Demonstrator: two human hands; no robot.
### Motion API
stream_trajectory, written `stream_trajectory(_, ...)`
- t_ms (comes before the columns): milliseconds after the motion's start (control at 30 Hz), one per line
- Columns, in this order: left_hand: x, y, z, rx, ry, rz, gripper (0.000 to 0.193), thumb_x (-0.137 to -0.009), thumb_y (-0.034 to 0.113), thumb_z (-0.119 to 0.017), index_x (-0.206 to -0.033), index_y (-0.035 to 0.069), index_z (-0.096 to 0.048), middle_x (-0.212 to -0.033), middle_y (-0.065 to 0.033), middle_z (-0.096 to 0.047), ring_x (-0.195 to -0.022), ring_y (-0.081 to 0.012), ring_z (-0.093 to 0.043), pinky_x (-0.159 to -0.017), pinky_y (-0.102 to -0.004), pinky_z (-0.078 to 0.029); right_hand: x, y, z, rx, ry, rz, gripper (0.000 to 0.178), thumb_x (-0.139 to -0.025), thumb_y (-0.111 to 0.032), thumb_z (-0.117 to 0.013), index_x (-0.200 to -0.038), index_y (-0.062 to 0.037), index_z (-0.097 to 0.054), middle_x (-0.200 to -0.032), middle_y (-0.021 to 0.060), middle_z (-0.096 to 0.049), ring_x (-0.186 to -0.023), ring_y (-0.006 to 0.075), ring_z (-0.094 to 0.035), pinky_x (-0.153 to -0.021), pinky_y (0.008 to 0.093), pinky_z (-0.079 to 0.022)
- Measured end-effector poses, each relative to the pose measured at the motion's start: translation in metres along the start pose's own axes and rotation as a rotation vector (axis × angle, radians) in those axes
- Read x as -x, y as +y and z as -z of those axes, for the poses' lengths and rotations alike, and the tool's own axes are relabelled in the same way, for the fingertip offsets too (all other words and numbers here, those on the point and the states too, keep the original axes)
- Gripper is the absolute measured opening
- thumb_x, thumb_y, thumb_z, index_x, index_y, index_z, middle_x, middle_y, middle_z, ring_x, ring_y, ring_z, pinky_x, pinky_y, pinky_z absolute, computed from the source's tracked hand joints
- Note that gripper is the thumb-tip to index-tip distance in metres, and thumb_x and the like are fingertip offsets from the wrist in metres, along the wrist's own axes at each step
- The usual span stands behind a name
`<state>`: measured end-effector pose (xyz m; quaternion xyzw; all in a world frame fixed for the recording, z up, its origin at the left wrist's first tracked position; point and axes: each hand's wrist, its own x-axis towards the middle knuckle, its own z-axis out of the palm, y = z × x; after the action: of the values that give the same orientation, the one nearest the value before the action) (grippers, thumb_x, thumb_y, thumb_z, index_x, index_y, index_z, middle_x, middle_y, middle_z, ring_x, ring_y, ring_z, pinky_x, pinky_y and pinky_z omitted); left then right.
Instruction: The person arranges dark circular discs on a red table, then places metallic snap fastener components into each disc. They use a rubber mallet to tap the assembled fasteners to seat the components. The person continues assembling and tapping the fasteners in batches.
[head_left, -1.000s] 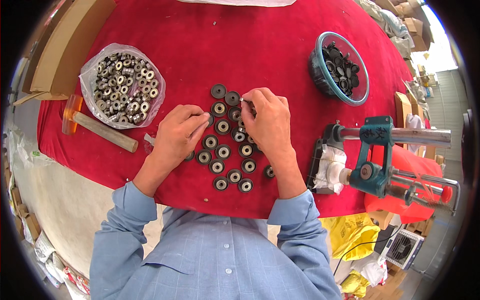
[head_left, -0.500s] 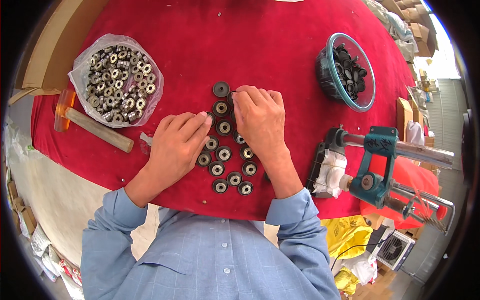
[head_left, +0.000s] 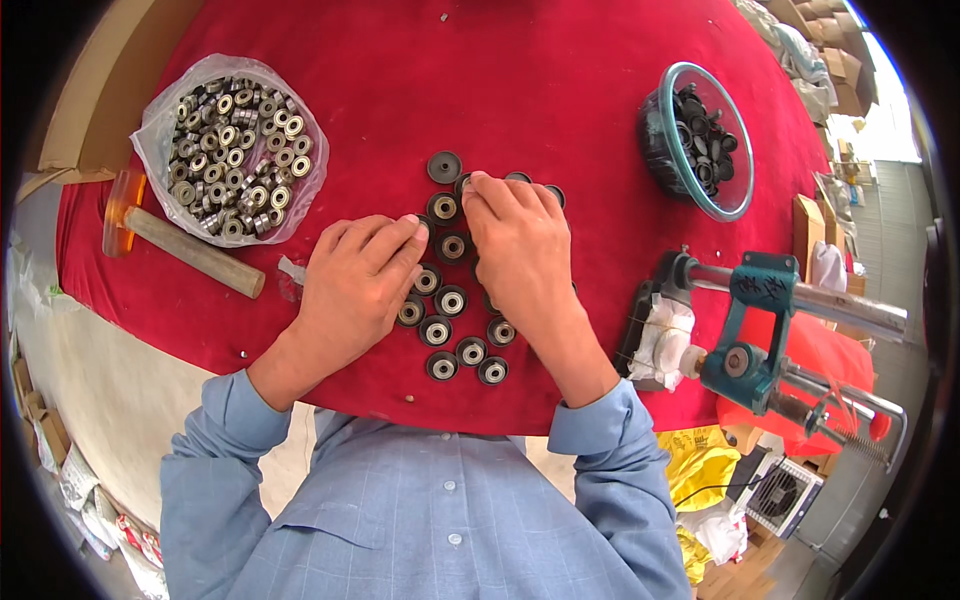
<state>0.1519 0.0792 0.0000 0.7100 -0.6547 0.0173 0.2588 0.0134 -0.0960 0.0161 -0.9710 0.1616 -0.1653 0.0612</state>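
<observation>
Clearly, both bare hands are working close together over the red-covered worktop [head_left: 560,90]. The left hand [head_left: 355,280] is bending its fingers, and its thumb and fingertips are coming near each other at the edge of a partly hidden black disc [head_left: 426,226]; whether they are really gripping it, I cannot tell. The right hand [head_left: 525,240] is curling downward, its fingertips reaching a dark rim [head_left: 462,185] that is mostly disappearing under them; here also I cannot tell if the hand is holding something.

Between the hands and below them, many small round black discs with silver metal bearings [head_left: 452,300] are lying in a loose group, some just beside each other. At the top of this group one plain dark-grey disc [head_left: 445,167] is lying flat. Two more dark discs [head_left: 518,176] are showing beyond the knuckles of the right hand.

To the left, a clear plastic bag [head_left: 150,142] is standing open, containing a heap of loose silver bearings [head_left: 235,160]. Beside it, a hammer with an amber head and a wooden handle [head_left: 195,252] is lying obliquely. On the right, a clear bowl with a teal rim [head_left: 655,150] is holding black caps [head_left: 705,145], and nearer to the person a teal metal hand press [head_left: 745,330] is resting at the edge.
</observation>
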Motion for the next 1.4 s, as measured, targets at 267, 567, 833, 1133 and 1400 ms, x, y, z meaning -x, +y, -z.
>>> stream_trajectory(267,-0.005,0.005,0.003,0.113,0.106,0.091,0.037,-0.086,0.006,-0.08,-0.123,0.006,-0.075,-0.128,-0.0111,-0.069,-0.114,-0.0324,-0.067,-0.098,-0.0462,-0.051,0.031,0.032,0.046,-0.432,0.279,-0.29,0.028,-0.091,0.01,-0.064,-0.113,-0.0036,-0.076,-0.11,0.013,-0.074,-0.092,0.0336,-0.075,-0.08,0.042,-0.061)
stream_trajectory(567,-0.044,0.031,-0.023,0.161,0.084,-0.1,0.029,-0.088,0.001,-0.076,-0.117,0.004,-0.076,-0.119,-0.0075,-0.073,-0.106,-0.0289,-0.068,-0.093,-0.043,-0.051,0.064,0.018,0.022,-0.193,0.184,-0.238,0.028,-0.085,-0.007,-0.08,-0.111,-0.0108,-0.074,-0.103,0.0045,-0.067,-0.098,0.0259,-0.067,-0.086,0.0422,-0.05)
stream_trajectory(833,-0.05,0.019,-0.038,0.191,0.071,-0.089,0.022,-0.087,0.002,-0.079,-0.108,0.005,-0.075,-0.114,-0.007,-0.076,-0.104,-0.0278,-0.069,-0.087,-0.0412,-0.052,0.061,0.021,0.015,-0.233,0.21,-0.205,0.021,-0.083,-0.006,-0.082,-0.1,-0.0091,-0.07,-0.098,0.0046,-0.069,-0.094,0.0258,-0.068,-0.085,0.0412,-0.048)
stream_trajectory(1133,-0.053,0.01,-0.037,0.278,0.046,-0.044,0.023,-0.084,0.0,-0.081,-0.106,0.005,-0.076,-0.106,-0.0075,-0.074,-0.097,-0.0274,-0.069,-0.083,-0.0408,-0.054,0.039,0.066,0.005,-0.222,0.391,-0.314,0.016,-0.088,-0.003,-0.077,-0.1,-0.0071,-0.068,-0.095,0.0079,-0.071,-0.081,0.0291,-0.071,-0.079,0.0434,-0.053)
stream_trajectory(1400,-0.052,0.017,-0.031,0.248,0.042,-0.099,0.031,-0.084,0.001,-0.081,-0.115,0.004,-0.078,-0.109,-0.0079,-0.07,-0.094,-0.0262,-0.067,-0.083,-0.0411,-0.054,0.038,0.063,-0.002,-0.094,0.291,-0.2,0.016,-0.088,-0.002,-0.076,-0.103,-0.0065,-0.072,-0.104,0.0066,-0.074,-0.098,0.0284,-0.072,-0.089,0.0425,-0.055)
